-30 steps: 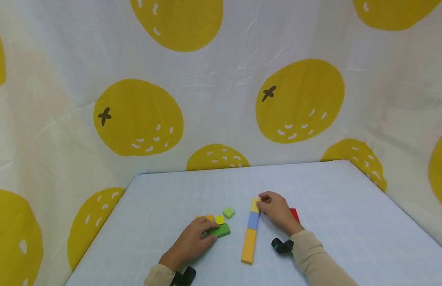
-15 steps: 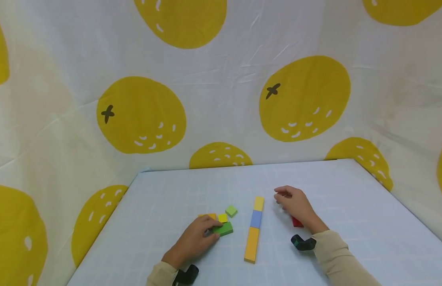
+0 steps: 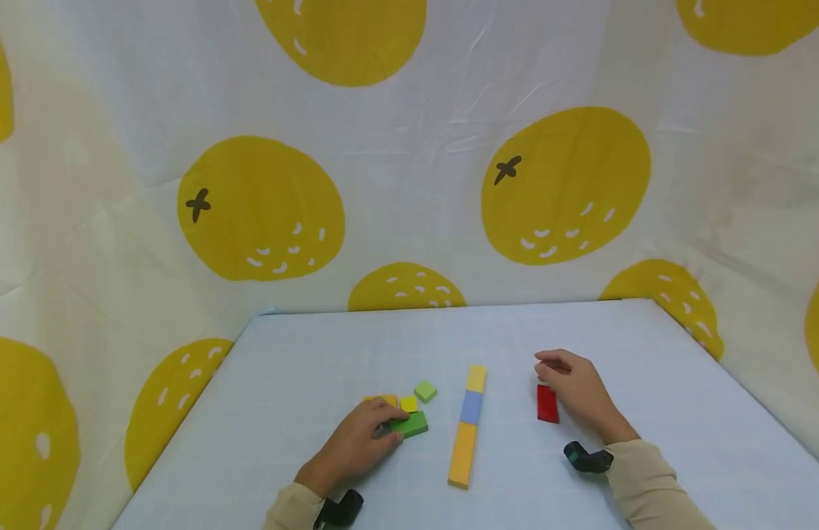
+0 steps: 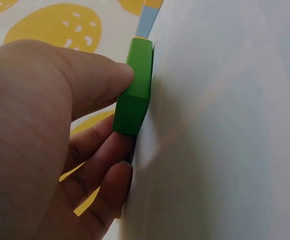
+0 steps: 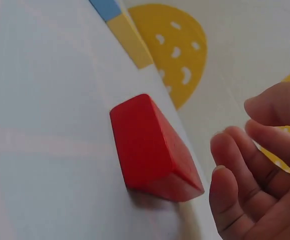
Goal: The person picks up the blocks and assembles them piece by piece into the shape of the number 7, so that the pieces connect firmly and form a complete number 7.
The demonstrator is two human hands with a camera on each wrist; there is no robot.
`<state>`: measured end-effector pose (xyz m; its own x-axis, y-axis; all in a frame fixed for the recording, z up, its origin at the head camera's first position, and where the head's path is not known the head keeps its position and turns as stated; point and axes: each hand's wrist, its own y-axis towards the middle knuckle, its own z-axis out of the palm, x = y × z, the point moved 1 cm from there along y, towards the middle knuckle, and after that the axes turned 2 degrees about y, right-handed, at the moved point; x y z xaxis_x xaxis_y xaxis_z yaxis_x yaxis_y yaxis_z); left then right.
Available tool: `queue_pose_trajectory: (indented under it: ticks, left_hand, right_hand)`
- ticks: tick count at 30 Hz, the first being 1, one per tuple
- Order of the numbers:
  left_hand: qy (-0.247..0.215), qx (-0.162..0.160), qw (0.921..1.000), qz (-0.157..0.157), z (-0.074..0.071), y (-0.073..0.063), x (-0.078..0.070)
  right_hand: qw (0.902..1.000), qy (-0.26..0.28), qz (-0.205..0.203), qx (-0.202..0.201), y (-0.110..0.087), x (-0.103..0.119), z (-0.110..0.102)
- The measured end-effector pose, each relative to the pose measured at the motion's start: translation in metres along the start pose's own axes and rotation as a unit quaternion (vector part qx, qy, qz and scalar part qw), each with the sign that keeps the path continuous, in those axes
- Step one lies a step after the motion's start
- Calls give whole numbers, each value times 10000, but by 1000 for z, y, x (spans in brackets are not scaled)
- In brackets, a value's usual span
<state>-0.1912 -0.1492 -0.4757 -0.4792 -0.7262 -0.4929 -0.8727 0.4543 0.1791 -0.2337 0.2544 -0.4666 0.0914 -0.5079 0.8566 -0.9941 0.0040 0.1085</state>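
Observation:
My left hand [image 3: 358, 443] pinches a green block [image 3: 412, 425] between thumb and fingers, low over the table. In the left wrist view the thumb presses one side of the green block [image 4: 137, 75]. A yellow cube [image 3: 409, 403], a light green cube [image 3: 426, 391] and a partly hidden orange block [image 3: 388, 400] lie beyond that hand. My right hand [image 3: 582, 390] holds nothing, its fingers loosely bent, beside a red block [image 3: 547, 405]. In the right wrist view a gap separates the fingers from the red block [image 5: 142, 147].
Between the hands runs a straight row: a pale yellow block [image 3: 476, 377] at the far end, a blue block [image 3: 471, 407], and a long orange block [image 3: 462, 455] nearest me. A white cloth with yellow fruit print hangs behind the table [image 3: 317, 346].
My right hand has left the pale yellow block at the row's far end and moved right, past the red block, which now shows fully. The left hand stays at the green block.

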Motion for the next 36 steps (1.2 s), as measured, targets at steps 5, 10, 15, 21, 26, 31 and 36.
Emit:
queue_pose_trajectory:
  ticks: [5,10,15,21,26,31,36]
  left_hand:
    - [-89,77,9999,-70,-2,1,-1]
    - [-54,162,9996,-244,-3,-1,-3]
    - [-50,135,9997,-178,-4,-1,-2]
    - [4,133,9998,-134,-2,1,-1]
    - [68,135,9996,-223,-1,2,-3]
    - [35,177,9995,-273,-1,2,-5]
    - [49,197,9994,-289,-2,3,-6]
  right_hand:
    - [9997,-203,132,-81,-5,-7,-6]
    - [9992,-361,171,90,-8,-15,-10]
    - [9955,-785,137,506,-12,-18,-15]
    - [9910,-1052,50,833,-17,-17,-20]
    - [9896,-1100,-185,910,-20,-13,-21]
    - [9877,-1242,-172,938,-20,-13,-21]
    - [9872,-1291,-178,920,-20,-17,-20]
